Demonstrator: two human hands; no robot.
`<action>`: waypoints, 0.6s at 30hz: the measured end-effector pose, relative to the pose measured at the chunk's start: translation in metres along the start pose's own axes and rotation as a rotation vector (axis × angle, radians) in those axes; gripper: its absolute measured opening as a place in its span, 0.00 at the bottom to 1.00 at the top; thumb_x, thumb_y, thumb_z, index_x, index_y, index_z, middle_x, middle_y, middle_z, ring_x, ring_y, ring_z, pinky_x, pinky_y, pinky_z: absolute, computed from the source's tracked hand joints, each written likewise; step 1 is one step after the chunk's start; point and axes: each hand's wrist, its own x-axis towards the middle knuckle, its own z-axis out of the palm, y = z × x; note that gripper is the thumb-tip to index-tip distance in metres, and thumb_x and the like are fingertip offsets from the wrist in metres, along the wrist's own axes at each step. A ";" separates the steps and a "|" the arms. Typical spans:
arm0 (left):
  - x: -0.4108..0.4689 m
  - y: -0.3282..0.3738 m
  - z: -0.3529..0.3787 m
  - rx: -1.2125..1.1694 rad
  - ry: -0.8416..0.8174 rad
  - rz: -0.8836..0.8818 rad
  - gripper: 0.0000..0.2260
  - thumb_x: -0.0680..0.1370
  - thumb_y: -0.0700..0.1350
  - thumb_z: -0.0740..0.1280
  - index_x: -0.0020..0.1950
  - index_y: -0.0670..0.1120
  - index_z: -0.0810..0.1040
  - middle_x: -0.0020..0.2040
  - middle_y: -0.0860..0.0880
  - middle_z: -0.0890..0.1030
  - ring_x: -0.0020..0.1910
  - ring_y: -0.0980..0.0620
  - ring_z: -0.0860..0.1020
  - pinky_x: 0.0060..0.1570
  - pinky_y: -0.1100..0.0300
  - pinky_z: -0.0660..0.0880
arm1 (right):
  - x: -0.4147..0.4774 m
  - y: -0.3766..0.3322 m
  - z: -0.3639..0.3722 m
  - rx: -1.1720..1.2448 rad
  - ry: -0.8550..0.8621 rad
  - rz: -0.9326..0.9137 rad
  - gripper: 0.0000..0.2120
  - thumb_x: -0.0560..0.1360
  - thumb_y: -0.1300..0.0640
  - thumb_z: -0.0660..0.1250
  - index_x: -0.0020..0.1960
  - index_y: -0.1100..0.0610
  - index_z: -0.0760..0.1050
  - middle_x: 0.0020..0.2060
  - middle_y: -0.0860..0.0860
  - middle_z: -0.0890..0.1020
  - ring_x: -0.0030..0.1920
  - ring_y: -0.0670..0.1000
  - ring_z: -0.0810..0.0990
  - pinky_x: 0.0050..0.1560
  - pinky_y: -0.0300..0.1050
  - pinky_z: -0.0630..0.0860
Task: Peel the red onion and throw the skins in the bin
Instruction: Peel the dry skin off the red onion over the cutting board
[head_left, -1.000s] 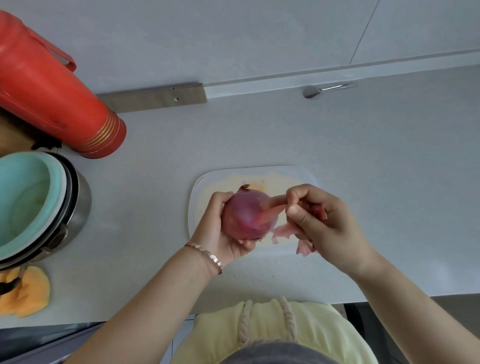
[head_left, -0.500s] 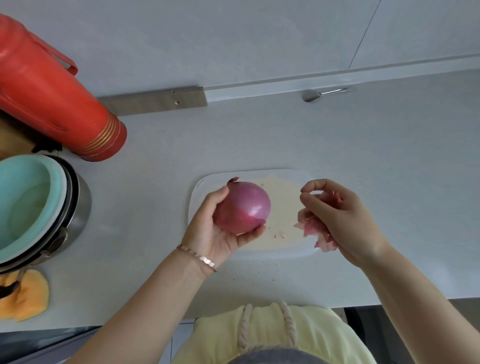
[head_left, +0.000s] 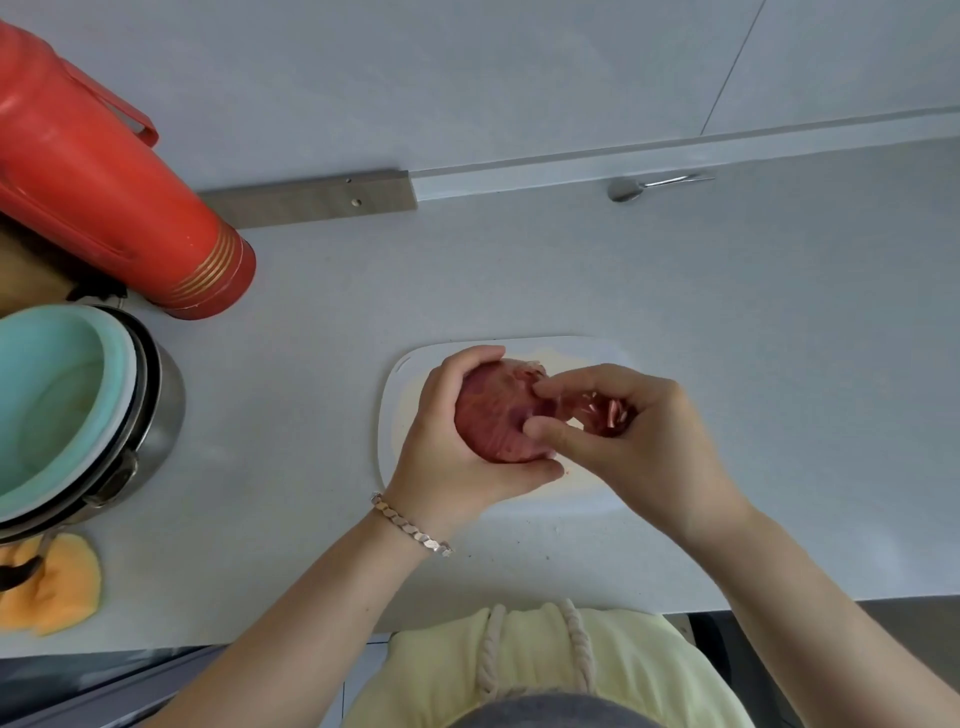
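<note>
Red onion (head_left: 496, 415), round and purple-skinned, is the single one I count, and I hold it just above the white rounded plastic cutting board (head_left: 395, 395). My left hand (head_left: 447, 441) is wrapped around its left side, fingers curled over the top and thumb under the bottom edge, so it grips the onion firmly. My right hand (head_left: 623, 436) sits touching the onion's right side; thumb and forefinger pinch at the surface near the top, while the curled remaining fingers keep a small bunch of pink papery onion skins (head_left: 602, 413) in the palm. I cannot tell how many pieces are in that bunch.

I count two hands, one board, one silver chain bracelet (head_left: 410, 525) on the left wrist, one tall red plastic thermos flask (head_left: 104, 192) at the far left, one steel pot (head_left: 161, 410) with a mint-green bowl (head_left: 52, 405) nested in it, one orange cloth (head_left: 57, 587) below the pot, and one metal spoon (head_left: 649, 185) by the wall.

Everything rests on a pale grey speckled countertop (head_left: 519, 270) that meets a light grey wall (head_left: 467, 78). A short wooden strip (head_left: 311, 197) runs along that join.
</note>
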 end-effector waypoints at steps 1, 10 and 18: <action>0.000 -0.001 0.000 0.021 0.009 0.008 0.37 0.53 0.50 0.79 0.59 0.58 0.70 0.59 0.49 0.78 0.60 0.49 0.76 0.60 0.50 0.74 | -0.001 0.000 0.000 -0.016 -0.005 -0.023 0.13 0.63 0.60 0.76 0.38 0.44 0.78 0.34 0.43 0.80 0.34 0.37 0.75 0.37 0.26 0.68; -0.003 0.007 0.002 0.048 -0.006 -0.021 0.36 0.55 0.35 0.81 0.56 0.55 0.69 0.51 0.60 0.78 0.51 0.67 0.77 0.48 0.75 0.71 | 0.000 0.007 -0.001 -0.238 -0.065 -0.123 0.14 0.65 0.61 0.75 0.33 0.45 0.75 0.35 0.47 0.77 0.38 0.43 0.74 0.39 0.29 0.69; -0.004 0.005 -0.006 -0.133 -0.164 -0.178 0.34 0.56 0.38 0.80 0.57 0.53 0.72 0.53 0.58 0.81 0.54 0.59 0.80 0.51 0.62 0.78 | -0.001 0.010 -0.003 -0.304 -0.108 -0.185 0.10 0.68 0.60 0.73 0.36 0.48 0.74 0.37 0.49 0.78 0.41 0.48 0.74 0.41 0.30 0.70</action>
